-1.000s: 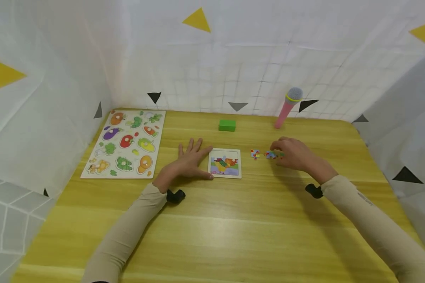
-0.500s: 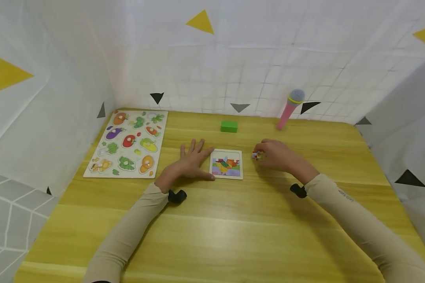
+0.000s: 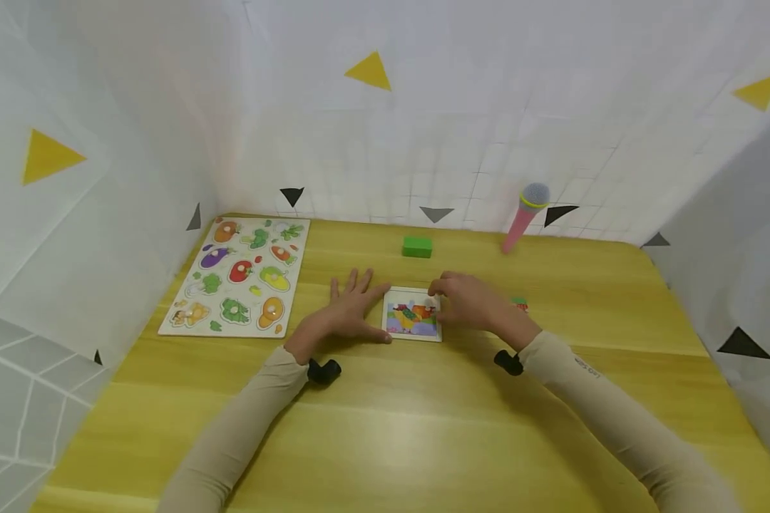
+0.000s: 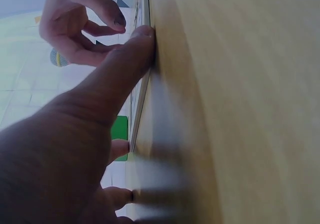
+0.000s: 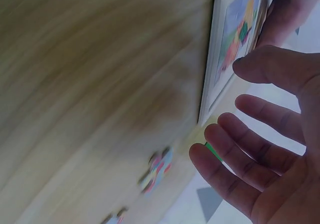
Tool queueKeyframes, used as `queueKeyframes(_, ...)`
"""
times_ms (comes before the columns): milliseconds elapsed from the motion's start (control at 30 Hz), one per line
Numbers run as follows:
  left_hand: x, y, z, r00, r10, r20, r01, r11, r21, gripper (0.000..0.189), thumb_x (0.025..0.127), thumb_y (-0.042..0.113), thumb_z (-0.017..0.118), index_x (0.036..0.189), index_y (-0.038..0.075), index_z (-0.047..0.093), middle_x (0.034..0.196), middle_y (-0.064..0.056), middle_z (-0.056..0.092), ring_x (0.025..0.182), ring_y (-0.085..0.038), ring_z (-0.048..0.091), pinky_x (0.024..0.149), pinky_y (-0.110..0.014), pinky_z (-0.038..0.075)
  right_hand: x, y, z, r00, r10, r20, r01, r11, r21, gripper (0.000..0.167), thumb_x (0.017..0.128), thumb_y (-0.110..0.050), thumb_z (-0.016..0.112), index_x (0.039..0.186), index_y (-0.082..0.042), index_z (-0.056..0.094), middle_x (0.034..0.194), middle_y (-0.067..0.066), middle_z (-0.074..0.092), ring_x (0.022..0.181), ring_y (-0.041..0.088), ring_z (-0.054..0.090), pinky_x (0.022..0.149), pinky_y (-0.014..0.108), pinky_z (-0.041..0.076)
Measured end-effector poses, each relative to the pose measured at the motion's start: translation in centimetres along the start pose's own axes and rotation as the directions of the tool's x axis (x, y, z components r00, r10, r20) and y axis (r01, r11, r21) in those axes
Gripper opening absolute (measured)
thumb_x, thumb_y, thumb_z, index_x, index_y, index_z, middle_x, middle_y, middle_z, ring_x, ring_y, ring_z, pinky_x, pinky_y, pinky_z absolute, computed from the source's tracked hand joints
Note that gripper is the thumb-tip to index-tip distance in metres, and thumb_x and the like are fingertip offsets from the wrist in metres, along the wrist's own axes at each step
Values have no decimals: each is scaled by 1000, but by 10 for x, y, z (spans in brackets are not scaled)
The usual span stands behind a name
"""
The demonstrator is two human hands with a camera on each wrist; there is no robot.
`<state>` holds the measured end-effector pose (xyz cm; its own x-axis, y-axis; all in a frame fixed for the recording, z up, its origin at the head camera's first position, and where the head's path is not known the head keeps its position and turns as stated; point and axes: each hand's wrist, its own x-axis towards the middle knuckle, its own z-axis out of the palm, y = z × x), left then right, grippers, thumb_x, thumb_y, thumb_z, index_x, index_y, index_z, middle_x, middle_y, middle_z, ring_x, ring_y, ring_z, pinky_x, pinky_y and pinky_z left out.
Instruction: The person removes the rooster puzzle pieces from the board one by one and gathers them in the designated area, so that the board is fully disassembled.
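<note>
A small square jigsaw tray (image 3: 413, 336) with a partly filled bird picture lies mid-table. My left hand (image 3: 346, 313) is spread flat at its left side, with the thumb and index finger touching the frame. Over the tray's right edge hovers my right hand (image 3: 475, 303), thumb and fingers apart. In the right wrist view no piece shows between that hand's fingers (image 5: 265, 116) and thumb. Loose jigsaw pieces (image 5: 157, 170) lie on the wood to the right; the head view shows just one piece (image 3: 520, 303) beyond the hand.
A knobbed vegetable puzzle board (image 3: 237, 278) lies at the left. Behind the tray sits a green block (image 3: 417, 247). A pink toy microphone (image 3: 522, 221) stands at the back right, near the white cloth wall (image 3: 449, 142).
My right hand has moved left from the loose pieces to the tray's right edge. My left hand stays at the tray. The head view has tilted up slightly.
</note>
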<state>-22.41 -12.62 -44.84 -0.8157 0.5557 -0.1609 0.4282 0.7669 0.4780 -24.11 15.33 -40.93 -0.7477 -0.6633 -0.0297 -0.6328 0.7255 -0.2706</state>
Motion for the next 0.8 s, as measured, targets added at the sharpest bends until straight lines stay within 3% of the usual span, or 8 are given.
queueKeyframes(133, -2, -2, 7, 1000, -15, -5, 15, 1000, -13, 107, 78, 65, 75, 161, 22, 23, 165, -20, -5, 148, -44, -14, 107, -71, -13, 8, -10, 12, 999, -52, -14, 52, 999, 10, 32, 83, -19, 80, 111, -4, 72, 102, 9, 66, 80, 18, 58, 75, 38, 53)
queueKeyframes(300, -2, -4, 5, 999, -23, -24, 23, 1000, -1, 106, 79, 65, 75, 161, 23, 23, 165, -20, -5, 148, -45, -14, 107, -72, -12, 21, -22, 15, 991, -127, -32, 128, 992, 20, 27, 84, -17, 79, 107, -6, 72, 98, 8, 65, 75, 16, 55, 70, 36, 51)
queueKeyframes(500, -1, -7, 6, 1000, 14, -13, -14, 1000, 9, 107, 80, 67, 73, 162, 22, 22, 165, -22, -6, 147, -46, -15, 106, -73, -13, 33, -34, 22, 990, -142, -15, 143, 989, 41, 30, 84, -20, 78, 111, -7, 71, 100, 7, 65, 75, 15, 54, 70, 35, 50)
queueKeyframes(800, 3, -10, 8, 1000, 14, -20, -14, 1000, 5, 107, 78, 67, 74, 161, 24, 22, 165, -21, -7, 147, -45, -17, 107, -71, -14, 47, -43, 29, 986, -167, 6, 166, 984, 71, 29, 82, -20, 79, 107, -7, 72, 95, 8, 64, 78, 17, 56, 70, 36, 50)
